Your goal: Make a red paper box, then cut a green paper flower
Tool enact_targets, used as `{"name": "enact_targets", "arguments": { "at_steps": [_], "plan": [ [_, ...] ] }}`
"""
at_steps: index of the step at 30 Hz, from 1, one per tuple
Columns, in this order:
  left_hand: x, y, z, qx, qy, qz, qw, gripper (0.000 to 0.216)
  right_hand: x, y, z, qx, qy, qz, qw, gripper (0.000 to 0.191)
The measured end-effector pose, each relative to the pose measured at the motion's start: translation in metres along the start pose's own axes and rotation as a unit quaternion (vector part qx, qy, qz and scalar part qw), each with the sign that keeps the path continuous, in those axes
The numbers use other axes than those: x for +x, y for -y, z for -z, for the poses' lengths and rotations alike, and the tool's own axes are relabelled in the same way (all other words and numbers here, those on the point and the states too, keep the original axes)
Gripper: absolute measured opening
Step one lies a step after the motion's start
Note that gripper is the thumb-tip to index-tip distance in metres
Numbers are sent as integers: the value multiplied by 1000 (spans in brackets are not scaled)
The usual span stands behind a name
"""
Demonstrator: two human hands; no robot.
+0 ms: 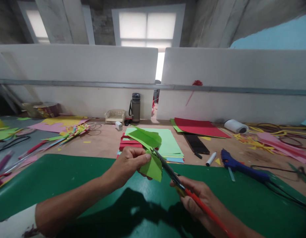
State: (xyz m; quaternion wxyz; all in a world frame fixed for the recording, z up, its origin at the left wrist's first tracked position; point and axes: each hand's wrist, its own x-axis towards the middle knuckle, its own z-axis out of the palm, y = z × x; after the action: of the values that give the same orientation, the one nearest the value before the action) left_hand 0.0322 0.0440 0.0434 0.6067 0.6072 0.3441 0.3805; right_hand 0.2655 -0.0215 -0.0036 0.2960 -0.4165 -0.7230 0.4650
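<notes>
My left hand (134,159) pinches a piece of bright green paper (153,168) between thumb and fingers, above the green mat. The paper is folded or partly cut, with a curved flap rising behind the fingers. My right hand (199,198) is wrapped round a pair of scissors (171,173) with red handles. Their blades point up and left, and the tips meet the green paper close to my left thumb. Whether the blades are fully closed on the paper is hard to make out. Part of the handles is hidden by my right fingers.
Behind my hands lies a stack of light green sheets (170,142) beside a red paper strip (129,143). A phone (196,142), a white marker (211,159) and a blue glue gun (242,165) lie rightward. A bottle (135,108) stands by the white partition (76,66).
</notes>
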Motion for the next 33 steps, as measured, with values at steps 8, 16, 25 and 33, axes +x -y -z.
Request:
{"name": "enact_targets", "arguments": {
  "at_steps": [8,16,25,33],
  "plan": [
    [1,-2,0,0,-7,12,1000,26,2,4,2,-48,-18,12,999,43],
    [1,1,3,-7,5,20,1000,27,3,19,4,-108,-21,20,994,49],
    [2,0,2,11,-22,-9,1000,31,3,16,6,-112,-17,20,993,52],
    [0,-2,2,46,-30,-10,998,32,3,-7,3,-40,-33,4,999,55]
  ]
}}
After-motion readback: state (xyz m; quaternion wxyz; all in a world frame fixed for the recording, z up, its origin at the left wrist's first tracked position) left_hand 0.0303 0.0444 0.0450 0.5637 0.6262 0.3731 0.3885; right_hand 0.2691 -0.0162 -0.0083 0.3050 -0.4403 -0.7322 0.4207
